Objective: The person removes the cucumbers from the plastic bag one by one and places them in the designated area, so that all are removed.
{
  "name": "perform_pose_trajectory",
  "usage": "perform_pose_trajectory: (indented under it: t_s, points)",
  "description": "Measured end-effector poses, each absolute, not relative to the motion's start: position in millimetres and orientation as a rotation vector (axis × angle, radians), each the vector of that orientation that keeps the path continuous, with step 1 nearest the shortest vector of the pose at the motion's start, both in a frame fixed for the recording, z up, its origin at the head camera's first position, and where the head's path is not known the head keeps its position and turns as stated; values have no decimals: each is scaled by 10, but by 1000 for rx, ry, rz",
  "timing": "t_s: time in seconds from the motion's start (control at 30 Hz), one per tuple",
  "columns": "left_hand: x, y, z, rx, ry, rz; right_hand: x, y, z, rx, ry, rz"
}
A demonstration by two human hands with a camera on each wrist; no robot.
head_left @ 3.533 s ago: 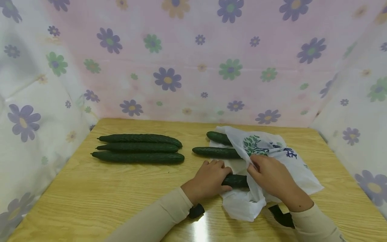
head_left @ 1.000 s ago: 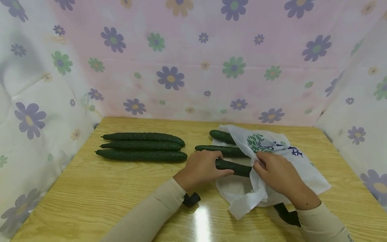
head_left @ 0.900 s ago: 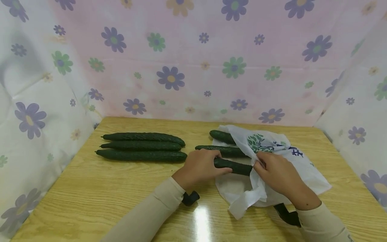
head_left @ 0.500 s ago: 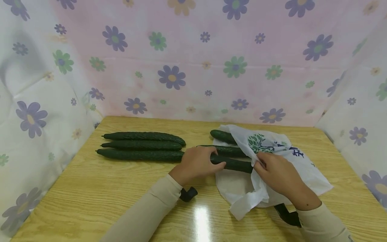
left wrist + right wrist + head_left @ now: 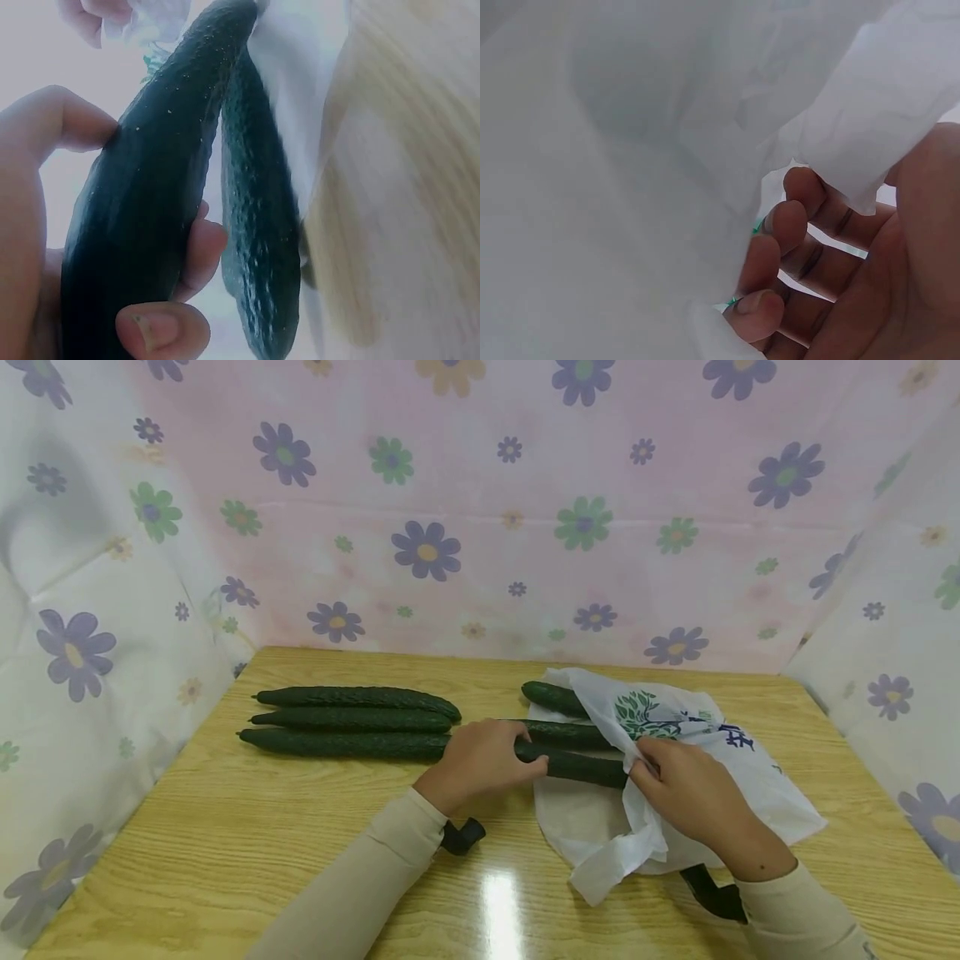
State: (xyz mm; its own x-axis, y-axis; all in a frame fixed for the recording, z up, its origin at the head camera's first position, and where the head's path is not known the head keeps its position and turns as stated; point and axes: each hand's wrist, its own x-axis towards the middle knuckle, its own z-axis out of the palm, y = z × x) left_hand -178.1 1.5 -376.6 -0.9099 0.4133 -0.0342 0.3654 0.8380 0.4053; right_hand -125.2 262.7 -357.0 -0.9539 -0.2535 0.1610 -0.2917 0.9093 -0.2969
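Observation:
My left hand (image 5: pixel 480 762) grips a dark green cucumber (image 5: pixel 588 767) near its left end, thumb on the near side. In the left wrist view the fingers wrap round this cucumber (image 5: pixel 150 187), with another bumpy cucumber (image 5: pixel 259 210) just beside it. The held one's right end meets the mouth of a white plastic bag (image 5: pixel 750 793), where its tip is hidden. With curled fingers my right hand (image 5: pixel 690 793) holds the bag's upper edge raised; the right wrist view shows thin plastic (image 5: pixel 652 225) at the fingertips. Two cucumbers, one at the back (image 5: pixel 553 697), lie partly inside the bag.
Three cucumbers lie side by side on the left of the wooden table (image 5: pixel 300 843), the nearest one (image 5: pixel 337 744) with its right end at my left hand. A flowered cloth (image 5: pixel 480 527) surrounds the back and sides. Black pieces (image 5: pixel 463 837) show under both wrists.
My left hand has moved left and slightly away from me with the cucumber, more of which now shows outside the bag. My right hand keeps its hold on the bag's edge.

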Motion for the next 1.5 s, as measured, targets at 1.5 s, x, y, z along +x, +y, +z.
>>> perform_pose_trajectory:
  t_s: [1.5]
  points:
    - [-1701, -819, -3492, 432, 3027, 606, -1274, 2634, -3598, 426, -2961, 477]
